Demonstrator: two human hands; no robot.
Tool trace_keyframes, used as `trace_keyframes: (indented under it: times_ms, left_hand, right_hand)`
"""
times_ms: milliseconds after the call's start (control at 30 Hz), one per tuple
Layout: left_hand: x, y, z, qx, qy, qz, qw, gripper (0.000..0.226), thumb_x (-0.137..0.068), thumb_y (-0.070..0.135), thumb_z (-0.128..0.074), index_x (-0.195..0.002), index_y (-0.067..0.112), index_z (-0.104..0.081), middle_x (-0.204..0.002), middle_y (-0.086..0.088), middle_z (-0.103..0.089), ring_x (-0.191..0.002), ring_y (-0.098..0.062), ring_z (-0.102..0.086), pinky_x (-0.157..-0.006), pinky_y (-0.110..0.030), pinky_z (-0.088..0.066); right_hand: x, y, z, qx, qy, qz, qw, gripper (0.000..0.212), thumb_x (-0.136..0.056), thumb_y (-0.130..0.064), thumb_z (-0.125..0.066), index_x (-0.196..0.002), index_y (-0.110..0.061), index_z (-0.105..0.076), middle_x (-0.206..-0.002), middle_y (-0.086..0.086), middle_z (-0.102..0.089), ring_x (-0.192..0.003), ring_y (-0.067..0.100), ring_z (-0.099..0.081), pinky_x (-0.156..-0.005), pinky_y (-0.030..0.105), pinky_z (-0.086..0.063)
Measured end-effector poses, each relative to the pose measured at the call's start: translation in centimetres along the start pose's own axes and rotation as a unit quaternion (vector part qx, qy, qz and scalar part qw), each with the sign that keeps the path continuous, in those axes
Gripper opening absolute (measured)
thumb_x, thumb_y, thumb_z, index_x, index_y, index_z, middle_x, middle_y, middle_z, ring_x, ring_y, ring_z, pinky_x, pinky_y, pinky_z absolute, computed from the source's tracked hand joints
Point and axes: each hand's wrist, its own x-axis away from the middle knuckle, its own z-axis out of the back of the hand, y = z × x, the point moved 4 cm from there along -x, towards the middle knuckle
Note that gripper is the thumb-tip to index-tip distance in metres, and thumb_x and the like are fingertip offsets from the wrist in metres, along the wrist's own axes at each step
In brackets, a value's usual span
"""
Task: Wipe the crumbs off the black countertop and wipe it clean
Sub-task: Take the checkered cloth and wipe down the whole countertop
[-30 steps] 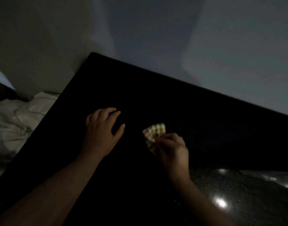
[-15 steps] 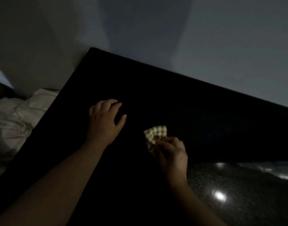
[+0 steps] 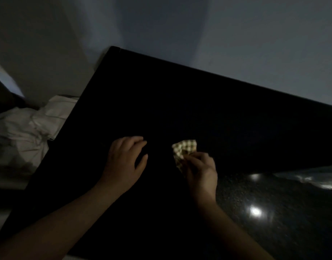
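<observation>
The black countertop (image 3: 208, 109) fills the middle of the dim head view, running from a far left corner to the right edge. My right hand (image 3: 201, 169) grips a small yellow checked cloth (image 3: 184, 149) bunched against the counter. My left hand (image 3: 124, 160) rests palm down on the counter to the left of the cloth, fingers relaxed and a little bent. Crumbs cannot be made out in the dark.
Crumpled white fabric (image 3: 24, 132) lies off the counter's left edge. A pale wall (image 3: 236, 34) backs the counter. At the lower right the speckled surface shows bright light reflections (image 3: 255, 211).
Both hands have stayed close to the same spot on the counter. The cloth remains in my right hand. The view has shifted slightly.
</observation>
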Motion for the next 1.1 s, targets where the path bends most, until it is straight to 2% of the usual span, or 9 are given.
trace_keyframes:
  times_ms: [133, 200, 333, 500, 633, 733, 867, 1000, 1100]
  left_hand:
    - [5.3, -0.1, 0.0, -0.011, -0.005, 0.001, 1.0, 0.049, -0.093, 0.043, -0.035, -0.122, 0.013, -0.061, -0.124, -0.002, -0.056, -0.117, -0.021, -0.045, -0.099, -0.046, -0.041]
    - [7.4, -0.4, -0.2, -0.018, -0.01, 0.002, 1.0, 0.051, -0.095, 0.045, -0.032, -0.124, 0.013, -0.059, -0.126, -0.003, -0.055, -0.118, -0.024, -0.047, -0.099, -0.046, -0.04]
    - [9.9, -1.3, -0.9, -0.084, -0.052, -0.001, 0.995, 0.061, -0.096, 0.052, -0.023, -0.132, 0.012, -0.053, -0.137, -0.005, -0.048, -0.125, -0.028, -0.041, -0.101, -0.049, -0.037]
    - [10.1, -1.5, -0.8, -0.071, -0.043, -0.001, 0.997, 0.062, -0.095, 0.053, -0.026, -0.134, 0.012, -0.051, -0.139, -0.006, -0.047, -0.129, -0.027, -0.036, -0.105, -0.052, -0.034]
    - [10.1, -1.6, -0.9, -0.101, -0.048, -0.005, 0.994, 0.059, -0.091, 0.049, -0.032, -0.134, 0.013, -0.052, -0.139, -0.006, -0.048, -0.13, -0.025, -0.034, -0.106, -0.047, -0.027]
    - [10.2, -1.8, -0.7, -0.106, -0.051, -0.019, 0.993, 0.061, -0.09, 0.049, -0.032, -0.135, 0.013, -0.052, -0.14, -0.007, -0.048, -0.13, -0.024, -0.032, -0.106, -0.044, -0.025]
    - [10.4, -2.0, -0.4, -0.076, -0.056, -0.025, 0.995, 0.063, -0.089, 0.05, -0.032, -0.137, 0.013, -0.049, -0.143, -0.006, -0.045, -0.132, -0.023, -0.028, -0.108, -0.049, -0.029]
    - [10.3, -2.1, -0.6, -0.074, -0.066, -0.028, 0.995, 0.064, -0.089, 0.051, -0.03, -0.138, 0.012, -0.048, -0.144, -0.007, -0.043, -0.134, -0.026, -0.031, -0.109, -0.052, -0.03]
    - [10.6, -2.3, -0.6, -0.098, -0.096, -0.039, 0.99, 0.07, -0.088, 0.054, -0.022, -0.143, 0.014, -0.04, -0.152, -0.006, -0.031, -0.142, -0.026, -0.023, -0.115, -0.048, -0.02]
  right_hand:
    - [4.0, -1.5, -0.5, -0.03, -0.036, 0.03, 0.998, 0.02, -0.082, -0.012, -0.074, -0.101, -0.017, -0.075, -0.097, -0.02, -0.053, -0.097, -0.007, -0.049, -0.088, 0.006, -0.038]
    - [4.1, -1.5, 0.2, -0.044, -0.055, 0.011, 0.997, 0.019, -0.082, -0.014, -0.073, -0.1, -0.02, -0.075, -0.098, -0.015, -0.058, -0.095, 0.0, -0.054, -0.082, 0.011, -0.043]
    - [3.0, -0.4, 2.1, 0.016, 0.014, -0.008, 1.0, 0.023, -0.083, -0.012, -0.072, -0.106, -0.016, -0.074, -0.103, -0.009, -0.058, -0.098, 0.011, -0.055, -0.085, 0.025, -0.048]
    - [7.1, -0.2, 0.9, 0.031, 0.026, -0.028, 0.999, 0.024, -0.084, -0.013, -0.072, -0.108, -0.016, -0.073, -0.103, -0.011, -0.054, -0.096, 0.003, -0.048, -0.088, 0.0, -0.03]
    - [12.4, -1.9, 0.0, 0.029, -0.003, 0.014, 0.999, 0.026, -0.078, -0.014, -0.077, -0.103, -0.018, -0.075, -0.099, -0.012, -0.054, -0.091, 0.0, -0.047, -0.085, 0.0, -0.032]
    - [12.7, -2.1, 0.8, 0.018, -0.038, 0.025, 0.999, 0.025, -0.077, -0.01, -0.078, -0.1, -0.019, -0.076, -0.096, -0.009, -0.06, -0.089, 0.006, -0.055, -0.079, 0.007, -0.039]
    - [11.2, -0.7, 2.5, 0.042, 0.023, -0.033, 0.998, 0.023, -0.082, -0.009, -0.073, -0.105, -0.015, -0.074, -0.103, -0.005, -0.06, -0.098, 0.015, -0.057, -0.084, 0.015, -0.04]
    - [13.9, -0.6, 1.3, 0.068, 0.043, -0.039, 0.996, 0.028, -0.08, -0.008, -0.075, -0.107, -0.016, -0.073, -0.104, 0.002, -0.062, -0.096, 0.0, -0.044, -0.086, -0.002, -0.029]
    - [17.9, -1.9, 0.0, 0.04, 0.004, -0.036, 0.999, 0.031, -0.077, -0.011, -0.078, -0.107, -0.02, -0.073, -0.102, -0.004, -0.06, -0.093, -0.002, -0.046, -0.083, 0.002, -0.036]
